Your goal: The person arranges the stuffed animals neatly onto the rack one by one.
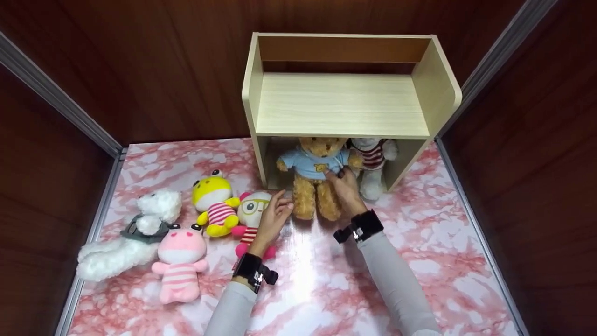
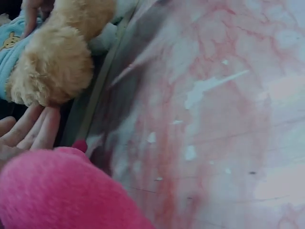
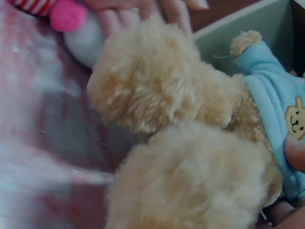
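Teddy bear [image 1: 316,179] found seated upright under shelf [image 1: 343,100] lower opening, legs toward viewer | right hand [image 1: 346,191] nearer, fingers [image 3: 295,151] pinching blue shirt at belly | left hand [image 1: 273,219] relaxed, unclenched, fingertips beside bear's leg, lying over glasses doll [image 1: 252,212] on counter [image 1: 419,261].

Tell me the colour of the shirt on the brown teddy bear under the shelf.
Light blue, with a small bear face printed on the shirt; the right wrist view shows it best.
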A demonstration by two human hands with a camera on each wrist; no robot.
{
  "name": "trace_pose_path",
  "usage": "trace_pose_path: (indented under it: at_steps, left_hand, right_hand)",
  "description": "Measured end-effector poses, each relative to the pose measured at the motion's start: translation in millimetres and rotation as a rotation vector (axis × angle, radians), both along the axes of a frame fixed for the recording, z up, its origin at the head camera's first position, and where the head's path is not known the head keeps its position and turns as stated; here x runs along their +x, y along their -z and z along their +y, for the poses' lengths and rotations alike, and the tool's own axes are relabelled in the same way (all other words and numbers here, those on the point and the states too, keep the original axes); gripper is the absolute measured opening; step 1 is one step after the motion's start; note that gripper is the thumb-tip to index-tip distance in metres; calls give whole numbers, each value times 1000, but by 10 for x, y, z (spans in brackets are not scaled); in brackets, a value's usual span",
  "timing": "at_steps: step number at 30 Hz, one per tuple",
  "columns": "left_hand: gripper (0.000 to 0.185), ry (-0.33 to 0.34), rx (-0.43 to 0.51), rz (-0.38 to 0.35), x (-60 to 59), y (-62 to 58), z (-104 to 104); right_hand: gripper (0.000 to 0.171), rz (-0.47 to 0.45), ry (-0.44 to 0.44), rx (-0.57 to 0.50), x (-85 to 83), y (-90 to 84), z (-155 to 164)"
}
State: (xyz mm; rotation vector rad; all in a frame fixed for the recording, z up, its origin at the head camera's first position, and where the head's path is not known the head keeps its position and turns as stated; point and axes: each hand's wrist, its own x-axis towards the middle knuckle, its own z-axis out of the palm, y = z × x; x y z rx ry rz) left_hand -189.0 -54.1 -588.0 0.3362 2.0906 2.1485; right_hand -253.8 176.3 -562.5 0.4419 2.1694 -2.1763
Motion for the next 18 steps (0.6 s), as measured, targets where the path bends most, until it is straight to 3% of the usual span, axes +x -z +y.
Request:
trace_pose_path:
  at_steps: [3,7,12,18]
  left_hand:
    - [56,3,34,1,-1,45,-11]
    - [56,12,58,11,-1,80,-10]
    - [53,4,31,15,-7,98,10]
    - [51,-2,12,17,3,90,28]
  right_hand:
    - [53,-37,9,19,-109,-48,1]
    - [54,29,12,81,-289,-77,9]
    - [49,70,24,114,-479,-78,6]
    - [27,58,59,129,-613,-36,65]
